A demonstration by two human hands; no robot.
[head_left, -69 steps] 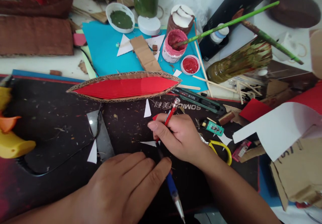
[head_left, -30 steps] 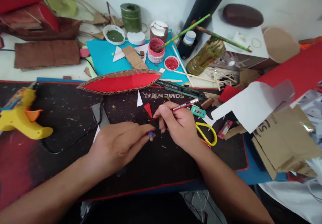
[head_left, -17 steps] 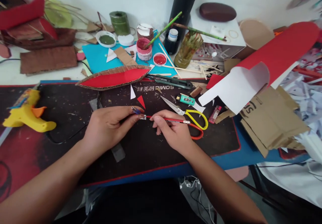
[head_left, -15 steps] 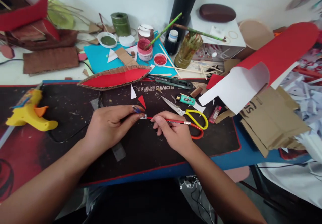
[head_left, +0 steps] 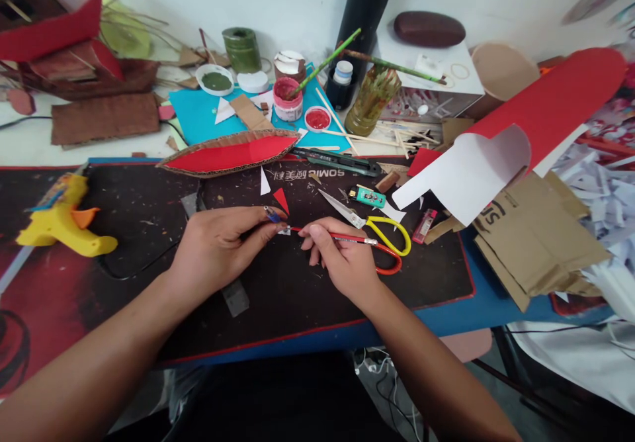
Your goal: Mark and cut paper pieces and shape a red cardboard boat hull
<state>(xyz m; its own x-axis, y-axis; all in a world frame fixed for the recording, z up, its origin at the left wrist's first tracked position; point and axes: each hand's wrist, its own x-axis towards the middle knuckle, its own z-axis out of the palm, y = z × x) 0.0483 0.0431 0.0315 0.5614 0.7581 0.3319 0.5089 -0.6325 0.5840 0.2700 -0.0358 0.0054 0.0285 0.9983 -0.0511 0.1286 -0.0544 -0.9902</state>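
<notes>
While our left hand point(head_left: 218, 247) pinches a blue pen point(head_left: 271, 215) between thumb and forefinger, our right hand point(head_left: 342, 263) has its fingers point(head_left: 313, 232) closed on a red pencil point(head_left: 337, 236), and the two tips meet over the middle of the dark mat point(head_left: 297, 296). We see a tiny pale scrap at the point where they meet; what it is we cannot tell. Both hands hover just above the mat, near its centre.

Toward us the mat lies bare up to its red border and the blue edge of the desk point(head_left: 446, 313), so our forearms have free room there. On our right the yellow-handled scissors point(head_left: 381, 233) lie just beside the right hand, blades pointing left, with a small green piece point(head_left: 366, 196) and a pink lighter point(head_left: 426, 225) beyond them. A curled red and white sheet point(head_left: 496, 151) and folded brown cardboard point(head_left: 540, 237) crowd the right edge.

Ahead of our hands a red triangle point(head_left: 281, 200) and a white triangle point(head_left: 264, 182) lie on the mat, near the pen tip. Behind them the red-lined cardboard boat shape point(head_left: 233, 153) runs along the mat's far edge, next to a dark utility knife point(head_left: 342, 162). On our left the yellow glue gun point(head_left: 64, 220) rests well apart from the left hand, its cord point(head_left: 143, 270) looping across the mat between. Paint jars point(head_left: 288, 98) stand on blue paper point(head_left: 198, 114) at the back.
</notes>
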